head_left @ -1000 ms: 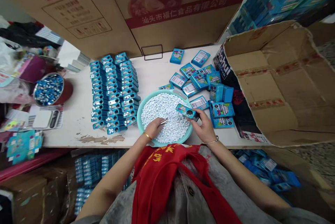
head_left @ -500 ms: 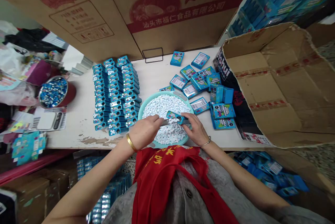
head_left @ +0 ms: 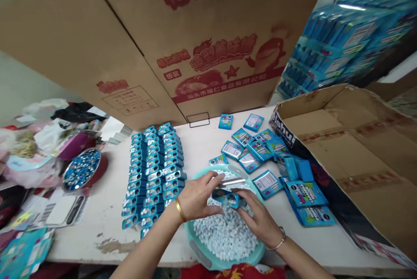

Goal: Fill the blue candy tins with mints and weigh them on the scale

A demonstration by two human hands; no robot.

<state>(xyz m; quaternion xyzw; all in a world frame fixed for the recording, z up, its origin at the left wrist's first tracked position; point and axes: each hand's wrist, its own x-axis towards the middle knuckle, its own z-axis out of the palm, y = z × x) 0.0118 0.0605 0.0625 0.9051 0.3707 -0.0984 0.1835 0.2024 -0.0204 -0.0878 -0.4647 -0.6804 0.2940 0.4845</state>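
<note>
Both hands meet over a teal basin [head_left: 202, 254] heaped with small white tablets [head_left: 224, 233]. My left hand [head_left: 198, 198] is closed around a shiny metal scoop [head_left: 233, 182] whose end points right. My right hand [head_left: 257, 220] pinches a small blue box [head_left: 230, 197] just below the scoop, its open window facing up. The scoop and the box are almost touching.
Rows of filled blue boxes [head_left: 154, 168] lie left of the basin; loose flat boxes [head_left: 257, 151] lie to its right. A large open carton [head_left: 355, 157] stands at right. A metal bowl of blue pieces [head_left: 81, 169] and a scale [head_left: 65, 209] sit at left. Cardboard walls [head_left: 195, 53] stand behind.
The camera has tilted up, so the table sits lower in view. The scoop has come up out of the tablets and now lies just above the box in my right hand.
</note>
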